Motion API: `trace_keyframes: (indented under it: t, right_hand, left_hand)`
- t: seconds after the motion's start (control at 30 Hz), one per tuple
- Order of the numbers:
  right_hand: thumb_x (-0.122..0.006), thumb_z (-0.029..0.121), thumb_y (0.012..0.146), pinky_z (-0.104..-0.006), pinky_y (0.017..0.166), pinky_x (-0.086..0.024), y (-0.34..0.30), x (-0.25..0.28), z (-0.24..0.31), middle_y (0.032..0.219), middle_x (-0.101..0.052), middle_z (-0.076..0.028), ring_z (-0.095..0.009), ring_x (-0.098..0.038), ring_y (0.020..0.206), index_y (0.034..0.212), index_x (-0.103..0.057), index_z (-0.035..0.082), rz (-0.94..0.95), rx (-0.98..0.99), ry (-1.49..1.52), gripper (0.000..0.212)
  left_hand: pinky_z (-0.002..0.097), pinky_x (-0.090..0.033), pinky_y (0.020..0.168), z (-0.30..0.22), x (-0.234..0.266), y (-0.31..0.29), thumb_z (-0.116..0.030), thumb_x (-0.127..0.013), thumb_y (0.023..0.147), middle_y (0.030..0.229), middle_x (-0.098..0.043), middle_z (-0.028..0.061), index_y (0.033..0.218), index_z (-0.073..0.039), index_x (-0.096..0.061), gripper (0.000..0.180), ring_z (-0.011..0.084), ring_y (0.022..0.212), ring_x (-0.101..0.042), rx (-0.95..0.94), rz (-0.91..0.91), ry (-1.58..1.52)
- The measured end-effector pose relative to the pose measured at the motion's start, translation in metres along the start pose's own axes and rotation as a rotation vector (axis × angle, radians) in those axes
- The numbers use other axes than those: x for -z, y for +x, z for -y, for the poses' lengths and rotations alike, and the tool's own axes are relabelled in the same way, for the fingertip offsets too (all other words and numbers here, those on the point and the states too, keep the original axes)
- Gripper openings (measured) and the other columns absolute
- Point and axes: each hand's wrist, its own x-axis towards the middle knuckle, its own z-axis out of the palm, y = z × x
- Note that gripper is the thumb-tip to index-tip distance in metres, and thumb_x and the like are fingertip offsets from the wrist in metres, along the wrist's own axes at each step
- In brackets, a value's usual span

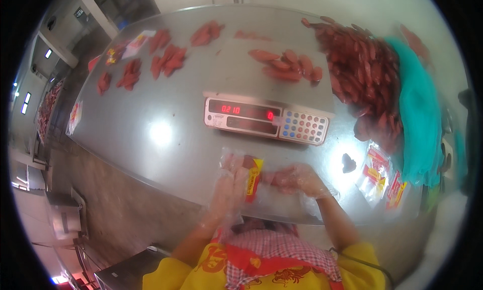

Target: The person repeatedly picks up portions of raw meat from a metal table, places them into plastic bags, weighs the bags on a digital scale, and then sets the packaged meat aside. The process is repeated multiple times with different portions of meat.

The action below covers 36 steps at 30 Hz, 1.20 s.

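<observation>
My left hand (pixel 234 182), in a clear plastic glove, grips a clear plastic bag (pixel 253 179) with a red and yellow label. Reddish pieces show inside the bag near its far end. Just right of the bag, my gloved right hand (pixel 299 180) points toward it with its fingers drawn together. A reddish shape sits at those fingertips, too blurred to make out. Beyond both hands stands a weighing scale (pixel 244 120) with lit red digits and a keypad. On its metal plate lie several reddish-brown sausages (pixel 287 66).
A large heap of sausages (pixel 359 63) lies at the right beside a teal mesh cloth (pixel 417 114). Small sausage piles (pixel 170 60) sit at the far left of the metal table (pixel 151 109). Labelled bags (pixel 375 171) and a dark scrap (pixel 348 162) lie near my right arm.
</observation>
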Motion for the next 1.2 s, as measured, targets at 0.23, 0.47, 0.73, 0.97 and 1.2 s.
trace_keyframes:
  t: [0.23,0.47,0.73,0.97,1.2]
  right_hand:
    - [-0.073,0.017,0.083,-0.03,0.051,-0.054,0.036,-0.034,-0.046,0.077,-0.069,-0.013,-0.02,-0.068,0.061,0.094,-0.062,-0.004,0.017,0.083,-0.171,0.027]
    - [-0.071,0.025,0.075,-0.0452,0.091,-0.05,0.068,-0.062,-0.054,0.108,-0.065,-0.018,-0.037,-0.063,0.102,0.099,-0.066,0.002,-0.046,0.726,-0.78,0.033]
    - [-0.067,0.028,0.084,-0.0434,0.095,-0.047,0.096,0.072,0.111,0.116,-0.065,-0.011,-0.031,-0.058,0.112,0.108,-0.07,0.011,0.241,0.588,-1.013,0.029]
    - [-0.065,0.031,0.083,-0.0439,0.076,-0.055,0.18,0.137,0.256,0.089,-0.07,-0.015,-0.032,-0.069,0.089,0.099,-0.074,0.012,-0.126,0.428,-1.746,0.026]
    - [-0.062,0.023,0.083,-0.0408,0.07,-0.056,0.201,0.125,0.254,0.085,-0.071,-0.018,-0.031,-0.071,0.082,0.089,-0.076,0.007,-0.52,0.518,-2.024,0.022]
  left_hand:
    - [0.0549,-0.01,0.121,0.008,-0.024,0.006,-0.041,-0.043,0.099,0.153,-0.034,0.0301,0.147,0.008,-0.036,0.07,0.05,0.145,-0.022,-0.132,0.078,0.518]
    - [0.0539,-0.006,0.122,0.011,-0.02,0.006,-0.042,-0.041,0.096,0.155,-0.029,0.031,0.149,0.012,-0.028,0.077,0.0495,0.146,-0.019,-0.192,0.179,0.287]
    - [0.0529,-0.005,0.123,0.004,-0.014,0.009,-0.043,-0.047,0.093,0.156,-0.026,0.0319,0.15,0.013,-0.024,0.084,0.0487,0.147,-0.018,-0.164,0.297,0.485]
    - [0.0537,-0.009,0.121,-0.031,-0.026,-0.012,-0.038,-0.057,0.092,0.154,-0.028,0.0325,0.15,0.011,-0.025,0.082,0.0501,0.145,-0.019,-0.043,0.035,0.397]
    - [0.0554,-0.011,0.12,-0.027,-0.035,-0.018,-0.037,-0.058,0.093,0.156,-0.023,0.0337,0.151,0.011,-0.022,0.084,0.0533,0.146,-0.015,-0.029,-0.008,0.268]
